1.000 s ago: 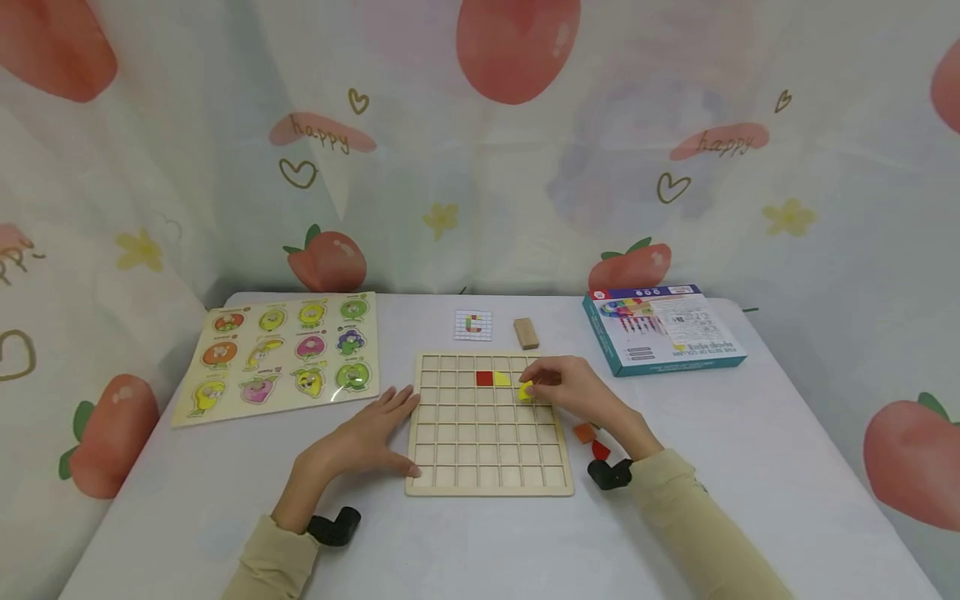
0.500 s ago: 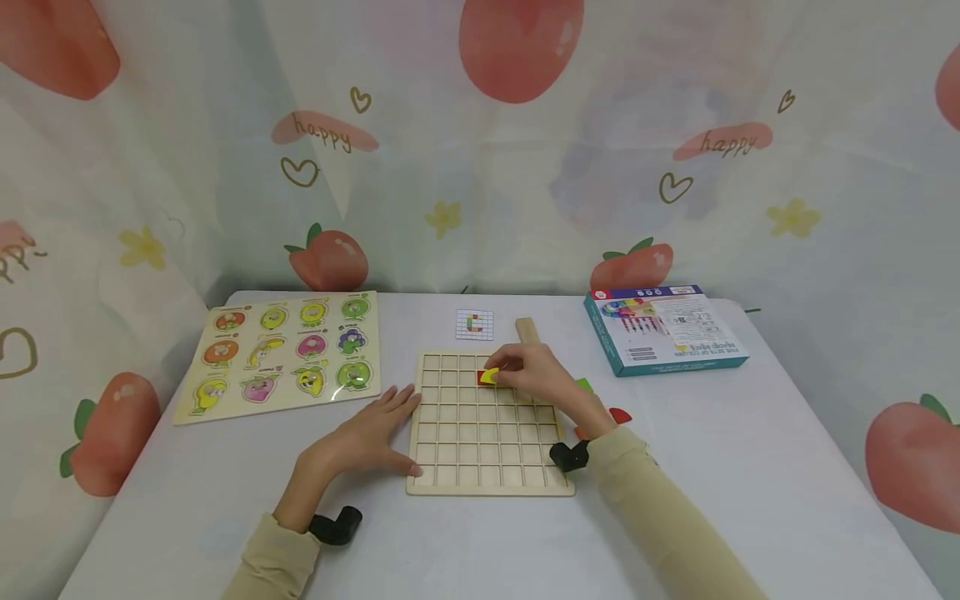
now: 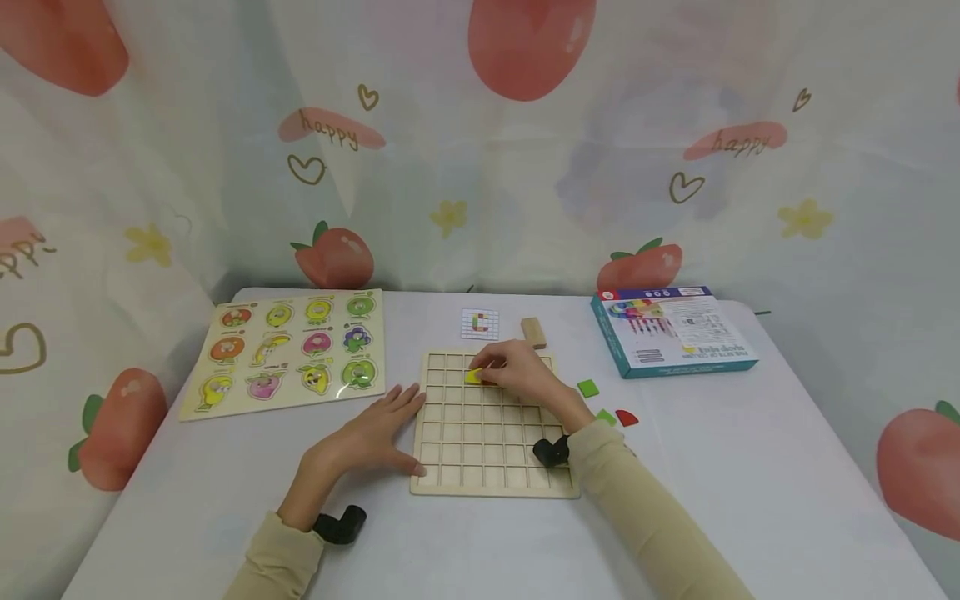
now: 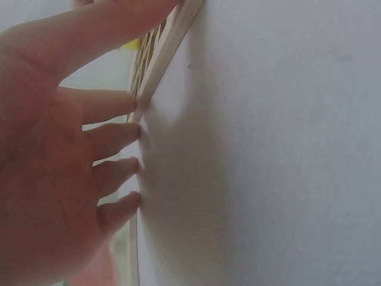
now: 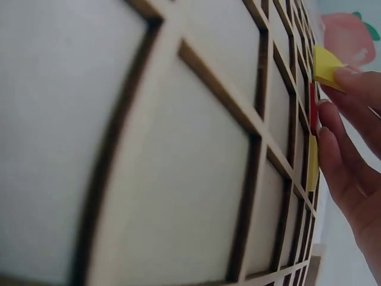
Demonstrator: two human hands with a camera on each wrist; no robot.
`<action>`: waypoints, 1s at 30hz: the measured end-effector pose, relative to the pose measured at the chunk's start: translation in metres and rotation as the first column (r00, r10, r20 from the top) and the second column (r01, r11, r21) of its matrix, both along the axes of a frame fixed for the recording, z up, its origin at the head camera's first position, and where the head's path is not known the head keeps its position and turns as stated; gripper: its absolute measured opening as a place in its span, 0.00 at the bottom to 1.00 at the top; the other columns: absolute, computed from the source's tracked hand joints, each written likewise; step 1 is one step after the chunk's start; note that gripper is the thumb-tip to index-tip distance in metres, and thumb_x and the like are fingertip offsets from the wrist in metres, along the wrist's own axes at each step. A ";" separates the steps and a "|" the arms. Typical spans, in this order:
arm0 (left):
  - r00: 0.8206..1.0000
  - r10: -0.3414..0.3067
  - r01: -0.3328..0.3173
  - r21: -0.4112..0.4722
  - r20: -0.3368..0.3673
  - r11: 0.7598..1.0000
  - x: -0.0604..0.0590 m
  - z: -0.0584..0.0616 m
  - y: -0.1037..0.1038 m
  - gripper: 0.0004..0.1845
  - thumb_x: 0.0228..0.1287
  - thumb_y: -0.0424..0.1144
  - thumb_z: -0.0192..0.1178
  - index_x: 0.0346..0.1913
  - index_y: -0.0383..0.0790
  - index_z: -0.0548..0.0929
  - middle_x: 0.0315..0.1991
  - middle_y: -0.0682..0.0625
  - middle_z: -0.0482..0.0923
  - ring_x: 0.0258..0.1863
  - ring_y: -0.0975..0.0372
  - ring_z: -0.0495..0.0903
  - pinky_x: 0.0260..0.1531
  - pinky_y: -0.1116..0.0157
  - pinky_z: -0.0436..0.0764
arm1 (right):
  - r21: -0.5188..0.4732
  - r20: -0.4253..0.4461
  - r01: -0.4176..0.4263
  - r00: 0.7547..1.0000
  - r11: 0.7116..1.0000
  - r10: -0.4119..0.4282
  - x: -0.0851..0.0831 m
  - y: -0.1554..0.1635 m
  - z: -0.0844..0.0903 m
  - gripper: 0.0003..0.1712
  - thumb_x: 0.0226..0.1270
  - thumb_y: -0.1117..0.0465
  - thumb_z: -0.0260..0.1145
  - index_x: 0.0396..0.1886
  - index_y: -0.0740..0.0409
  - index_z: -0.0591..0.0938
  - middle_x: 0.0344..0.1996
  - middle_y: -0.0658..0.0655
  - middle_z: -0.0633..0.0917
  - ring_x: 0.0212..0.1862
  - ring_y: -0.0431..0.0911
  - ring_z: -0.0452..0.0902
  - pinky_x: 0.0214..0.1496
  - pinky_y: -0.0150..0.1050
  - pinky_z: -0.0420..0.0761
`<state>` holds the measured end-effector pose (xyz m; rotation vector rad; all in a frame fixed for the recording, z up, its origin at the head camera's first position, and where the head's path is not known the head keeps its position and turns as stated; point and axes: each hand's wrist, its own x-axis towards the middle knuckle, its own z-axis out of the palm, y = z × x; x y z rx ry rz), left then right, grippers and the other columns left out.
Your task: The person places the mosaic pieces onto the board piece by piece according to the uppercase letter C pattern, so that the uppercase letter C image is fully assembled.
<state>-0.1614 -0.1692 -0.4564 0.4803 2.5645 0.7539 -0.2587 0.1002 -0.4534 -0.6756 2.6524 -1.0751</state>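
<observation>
A wooden grid board [image 3: 495,492] lies in the middle of the table. My left hand [image 3: 367,437] rests at its left side, fingers spread and fairly straight, with thumb and fingertips touching the edge. Over the upper part of the grid, my right hand [image 3: 521,377] pinches a yellow piece with a curved edge [image 5: 326,67] between thumb and fingers. In the right wrist view that piece is tilted, partly raised from the grid. Below it in that view, a red square tile [image 5: 313,108] and another yellow piece [image 5: 312,164] sit in cells. The right hand largely covers these in the head view.
Green tiles [image 3: 588,388] and a red quarter-round piece [image 3: 627,417] lie right of the board. Behind it are a small pattern card [image 3: 480,324] and a wooden block [image 3: 534,332]. A fruit puzzle board [image 3: 285,354] lies left, a teal box [image 3: 675,332] right.
Carrying the yellow piece, my right hand has moved left across the upper grid, past the red tile. Green pieces beside the board have come into sight. The left hand stays put.
</observation>
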 end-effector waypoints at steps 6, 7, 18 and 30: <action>1.000 -0.009 0.009 -0.010 0.000 1.000 -0.001 0.001 0.002 0.58 0.53 0.54 0.78 0.82 0.41 0.57 0.85 0.47 0.46 0.84 0.47 0.40 0.81 0.42 0.51 | 0.030 -0.032 -0.011 0.999 0.999 0.012 -0.002 0.000 -0.003 0.07 0.69 0.62 0.71 0.43 0.52 0.91 0.40 0.51 0.91 0.37 0.41 0.83 0.42 0.37 0.82; 1.000 -0.011 0.011 -0.009 0.001 1.000 -0.001 0.001 0.003 0.58 0.53 0.53 0.78 0.82 0.41 0.57 0.85 0.47 0.46 0.84 0.47 0.40 0.81 0.42 0.50 | 0.033 -0.040 -0.013 0.999 0.999 0.014 -0.002 0.000 -0.004 0.07 0.69 0.62 0.71 0.43 0.52 0.91 0.40 0.51 0.91 0.37 0.41 0.82 0.42 0.37 0.82; 1.000 -0.016 0.016 -0.008 0.000 1.000 0.001 0.005 0.002 0.58 0.53 0.52 0.79 0.81 0.38 0.57 0.85 0.45 0.46 0.84 0.45 0.40 0.81 0.42 0.48 | 0.084 -0.085 -0.062 0.994 0.995 0.069 -0.001 -0.002 -0.002 0.09 0.70 0.67 0.69 0.46 0.58 0.91 0.42 0.55 0.86 0.35 0.41 0.78 0.40 0.35 0.80; 1.000 -0.021 0.021 0.001 0.002 1.000 0.002 0.004 0.001 0.59 0.53 0.52 0.79 0.81 0.36 0.57 0.84 0.44 0.45 0.84 0.44 0.40 0.82 0.43 0.46 | 0.005 -0.085 0.106 0.991 0.994 -0.105 0.025 0.023 0.000 0.10 0.71 0.65 0.68 0.48 0.57 0.89 0.42 0.55 0.88 0.40 0.45 0.81 0.47 0.41 0.84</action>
